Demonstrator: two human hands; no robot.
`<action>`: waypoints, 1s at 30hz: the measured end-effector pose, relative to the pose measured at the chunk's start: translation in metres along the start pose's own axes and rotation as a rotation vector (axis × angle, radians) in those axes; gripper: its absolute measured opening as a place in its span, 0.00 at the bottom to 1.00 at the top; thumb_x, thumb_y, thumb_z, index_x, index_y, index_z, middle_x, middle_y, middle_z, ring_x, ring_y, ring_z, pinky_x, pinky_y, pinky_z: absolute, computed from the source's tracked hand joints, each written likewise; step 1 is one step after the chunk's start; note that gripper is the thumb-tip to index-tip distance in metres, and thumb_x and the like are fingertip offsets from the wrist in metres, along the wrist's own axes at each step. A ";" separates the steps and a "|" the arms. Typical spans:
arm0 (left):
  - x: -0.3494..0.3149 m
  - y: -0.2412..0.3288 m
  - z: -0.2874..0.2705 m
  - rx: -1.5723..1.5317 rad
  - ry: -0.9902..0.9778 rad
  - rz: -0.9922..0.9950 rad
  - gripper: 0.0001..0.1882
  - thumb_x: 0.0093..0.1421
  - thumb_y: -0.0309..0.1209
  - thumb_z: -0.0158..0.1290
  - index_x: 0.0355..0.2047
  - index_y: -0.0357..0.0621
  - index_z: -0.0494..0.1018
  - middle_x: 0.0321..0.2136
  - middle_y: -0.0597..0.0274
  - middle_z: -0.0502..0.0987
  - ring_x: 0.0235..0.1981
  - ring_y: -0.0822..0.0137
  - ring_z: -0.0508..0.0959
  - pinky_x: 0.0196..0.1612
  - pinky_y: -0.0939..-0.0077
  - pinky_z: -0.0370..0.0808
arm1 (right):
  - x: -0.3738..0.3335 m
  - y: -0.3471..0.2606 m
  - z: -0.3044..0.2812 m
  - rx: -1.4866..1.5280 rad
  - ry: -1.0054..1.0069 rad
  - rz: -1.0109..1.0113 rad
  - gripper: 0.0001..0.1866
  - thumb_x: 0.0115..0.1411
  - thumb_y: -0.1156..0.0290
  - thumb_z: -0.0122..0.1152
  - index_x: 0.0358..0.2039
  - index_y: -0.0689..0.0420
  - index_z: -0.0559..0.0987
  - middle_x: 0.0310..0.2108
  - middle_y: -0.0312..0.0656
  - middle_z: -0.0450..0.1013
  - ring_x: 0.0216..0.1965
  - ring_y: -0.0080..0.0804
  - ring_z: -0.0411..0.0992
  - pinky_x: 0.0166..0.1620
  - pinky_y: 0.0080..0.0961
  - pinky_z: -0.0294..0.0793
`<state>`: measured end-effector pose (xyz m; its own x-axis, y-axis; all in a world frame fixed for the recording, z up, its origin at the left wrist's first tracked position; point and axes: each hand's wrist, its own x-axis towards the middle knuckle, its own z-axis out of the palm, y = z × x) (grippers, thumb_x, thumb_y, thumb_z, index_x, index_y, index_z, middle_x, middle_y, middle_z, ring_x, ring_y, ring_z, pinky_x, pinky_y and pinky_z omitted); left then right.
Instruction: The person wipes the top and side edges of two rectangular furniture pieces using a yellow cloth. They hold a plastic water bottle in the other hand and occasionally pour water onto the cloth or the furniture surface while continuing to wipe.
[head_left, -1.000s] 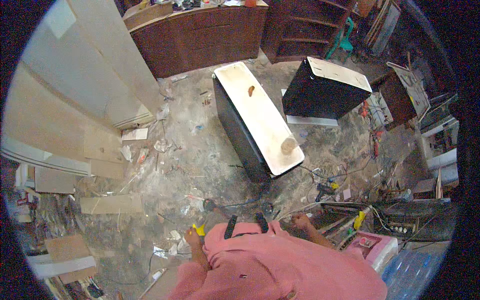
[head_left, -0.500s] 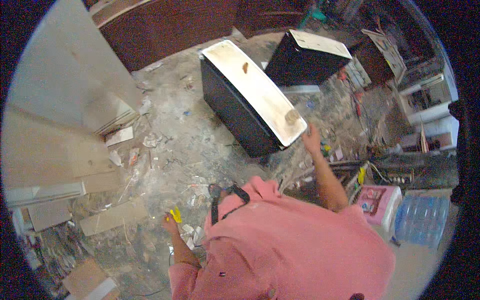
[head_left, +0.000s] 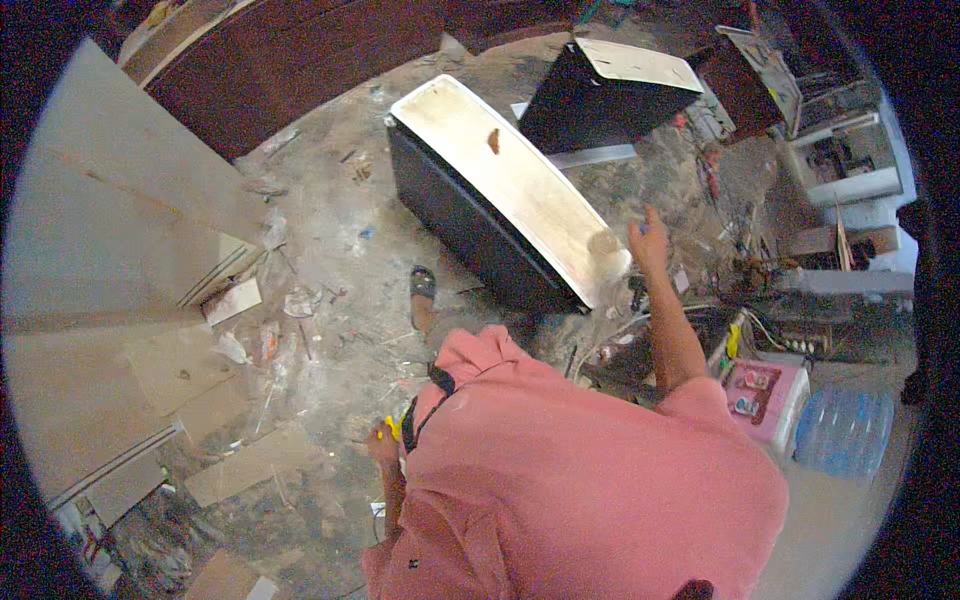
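Note:
My left hand (head_left: 382,445), low beside my pink shirt, is closed on a small yellow object (head_left: 395,427) whose kind I cannot make out. At the end of a reddish-brown forearm-length reach, my right hand (head_left: 650,245) hovers just beyond the near right corner of a long box-like cabinet (head_left: 480,150). One finger points outward, and the hand looks empty. The cabinet has dark sides and a dirty white top panel with a brown mark. A round, tan-grey lump (head_left: 605,243) sits on the panel's near end, close to my right hand.
A second dark box with a pale top (head_left: 640,65) stands behind. Cardboard pieces (head_left: 250,467) and scraps litter the floor. A large pale panel (head_left: 130,220) rises at left. Cables, a pink-topped container (head_left: 765,395) and a clear blue water bottle (head_left: 845,430) are at right.
My right hand has come off the cabinet's corner and moved slightly up and right. My left hand has drawn closer to my body with the yellow object. A sandalled foot now shows.

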<state>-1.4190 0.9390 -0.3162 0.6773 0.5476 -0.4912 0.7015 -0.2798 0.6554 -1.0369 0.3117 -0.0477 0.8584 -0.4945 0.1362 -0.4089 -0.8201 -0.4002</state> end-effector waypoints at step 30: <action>0.374 0.703 -0.053 0.155 -0.903 0.961 0.62 0.42 0.38 0.72 0.72 0.45 0.45 0.62 0.37 0.65 0.63 0.43 0.67 0.63 0.56 0.66 | 0.033 -0.573 0.139 0.612 -0.437 -0.311 0.22 0.54 0.68 0.71 0.49 0.58 0.78 0.48 0.48 0.77 0.52 0.43 0.74 0.56 0.36 0.72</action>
<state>-0.6843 0.9889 -0.0087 0.7808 -0.6136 -0.1176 -0.1595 -0.3778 0.9121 -0.7312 0.8054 0.0598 0.9999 -0.0098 0.0074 0.0010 -0.5363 -0.8440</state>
